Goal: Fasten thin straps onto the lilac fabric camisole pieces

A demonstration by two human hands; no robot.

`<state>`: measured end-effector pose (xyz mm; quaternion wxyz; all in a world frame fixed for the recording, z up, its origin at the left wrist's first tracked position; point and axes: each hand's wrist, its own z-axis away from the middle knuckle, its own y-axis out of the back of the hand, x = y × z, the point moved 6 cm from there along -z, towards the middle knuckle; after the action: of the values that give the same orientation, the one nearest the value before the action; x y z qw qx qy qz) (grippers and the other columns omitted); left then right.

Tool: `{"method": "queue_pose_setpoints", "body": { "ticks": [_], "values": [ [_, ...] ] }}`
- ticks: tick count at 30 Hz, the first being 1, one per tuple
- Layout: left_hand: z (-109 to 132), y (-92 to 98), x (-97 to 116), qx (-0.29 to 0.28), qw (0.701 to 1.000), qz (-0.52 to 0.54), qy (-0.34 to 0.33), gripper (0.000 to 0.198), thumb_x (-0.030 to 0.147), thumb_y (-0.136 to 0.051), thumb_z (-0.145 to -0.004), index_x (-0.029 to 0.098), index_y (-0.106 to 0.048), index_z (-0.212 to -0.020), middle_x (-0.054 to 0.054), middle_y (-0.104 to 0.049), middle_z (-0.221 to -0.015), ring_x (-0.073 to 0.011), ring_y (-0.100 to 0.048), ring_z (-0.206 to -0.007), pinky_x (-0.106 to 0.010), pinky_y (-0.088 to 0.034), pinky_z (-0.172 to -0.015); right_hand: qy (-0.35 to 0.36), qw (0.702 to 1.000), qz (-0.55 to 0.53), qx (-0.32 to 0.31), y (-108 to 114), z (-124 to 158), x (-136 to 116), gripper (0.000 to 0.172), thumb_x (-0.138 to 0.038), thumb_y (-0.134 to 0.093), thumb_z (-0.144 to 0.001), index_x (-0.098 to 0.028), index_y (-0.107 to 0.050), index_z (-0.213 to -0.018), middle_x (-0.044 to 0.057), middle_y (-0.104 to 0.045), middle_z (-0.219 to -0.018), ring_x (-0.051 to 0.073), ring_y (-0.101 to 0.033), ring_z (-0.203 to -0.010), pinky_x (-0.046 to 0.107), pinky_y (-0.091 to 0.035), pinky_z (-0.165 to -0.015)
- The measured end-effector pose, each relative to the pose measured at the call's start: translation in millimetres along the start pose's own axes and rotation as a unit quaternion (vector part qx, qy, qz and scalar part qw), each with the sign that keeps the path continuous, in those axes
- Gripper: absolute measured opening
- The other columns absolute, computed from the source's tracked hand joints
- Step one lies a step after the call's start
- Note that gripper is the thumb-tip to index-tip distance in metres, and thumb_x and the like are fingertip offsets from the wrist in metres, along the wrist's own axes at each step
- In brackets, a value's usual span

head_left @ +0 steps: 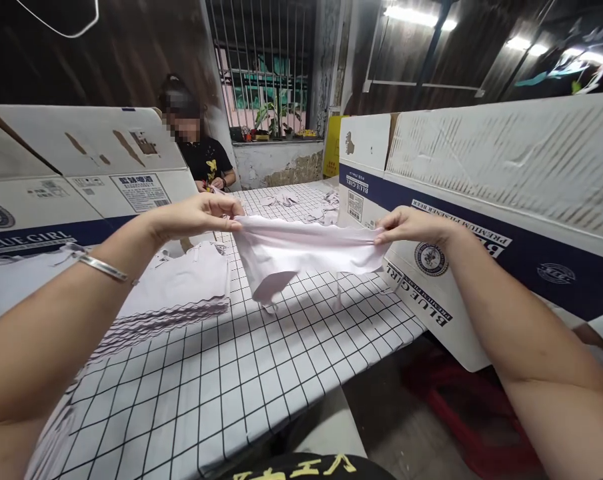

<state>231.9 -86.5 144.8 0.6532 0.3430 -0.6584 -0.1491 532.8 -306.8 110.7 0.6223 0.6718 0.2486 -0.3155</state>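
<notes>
A pale pink piece of fabric (311, 243) is stretched out in the air above the checked table, its lower part hanging loose. My left hand (206, 215) pinches its left top corner between thumb and fingers. At the opposite corner, my right hand (406, 225) grips the cloth in the same way. The upper edge between them looks wavy and nearly level. Beside my left forearm lies a stack of similar pale pink fabric pieces (181, 283) with frilled edges, partly hidden by that arm.
A white and blue cardboard box (481, 173) stands on the right, and another cardboard box (101, 150) on the left. Across the table with the checked cover (281, 353), a person (209, 160) handles something small. Fabric scraps (281, 199) lie near the far end. A red stool (471, 413) is below right.
</notes>
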Motion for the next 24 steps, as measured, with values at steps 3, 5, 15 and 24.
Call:
{"method": "queue_pose_setpoints", "body": {
  "ticks": [3,5,15,24],
  "values": [
    [5,0.2,-5,0.022,0.999,0.025,0.004,0.023,0.039,-0.072,-0.072,0.018,-0.066,-0.08,-0.004,-0.064,-0.078,-0.0154,-0.059,-0.073,-0.023,-0.049,-0.066,0.002,1.0,0.009,-0.005,-1,6,-1,0.037,-0.054,-0.077,-0.062,-0.018,-0.069,-0.064,0.001,-0.057,-0.067,0.015,-0.053,-0.07,0.031,-0.041,-0.067],
    [8,-3.6,-9,-0.002,1.0,0.012,0.028,0.026,0.039,-0.072,-0.072,0.019,-0.069,-0.086,-0.003,-0.065,-0.078,-0.0158,-0.059,-0.073,-0.023,-0.049,-0.066,-0.005,1.0,0.02,-0.008,-2,8,0,0.039,-0.054,-0.077,-0.063,-0.017,-0.067,-0.062,0.001,-0.056,-0.066,0.015,-0.051,-0.069,0.031,-0.04,-0.066],
    [1,14.4,-9,0.007,0.98,0.19,-0.067,0.011,0.029,-0.077,-0.067,0.019,-0.074,-0.068,-0.006,-0.066,-0.086,-0.0239,-0.058,-0.088,-0.036,-0.048,-0.079,0.064,0.997,0.0,-0.034,-6,25,-23,0.03,-0.047,-0.078,-0.064,-0.019,-0.068,-0.062,0.003,-0.056,-0.069,0.016,-0.051,-0.069,0.032,-0.042,-0.064],
    [4,-6.8,-38,0.05,0.963,0.267,-0.001,0.015,0.026,-0.079,-0.063,0.018,-0.072,-0.073,-0.003,-0.06,-0.062,-0.0141,-0.055,-0.062,-0.028,-0.043,-0.062,-0.021,1.0,-0.02,0.008,-53,21,-11,0.024,-0.038,-0.082,-0.062,-0.021,-0.071,-0.075,0.003,-0.066,-0.078,0.018,-0.061,-0.071,0.03,-0.047,-0.06]
  ]
}}
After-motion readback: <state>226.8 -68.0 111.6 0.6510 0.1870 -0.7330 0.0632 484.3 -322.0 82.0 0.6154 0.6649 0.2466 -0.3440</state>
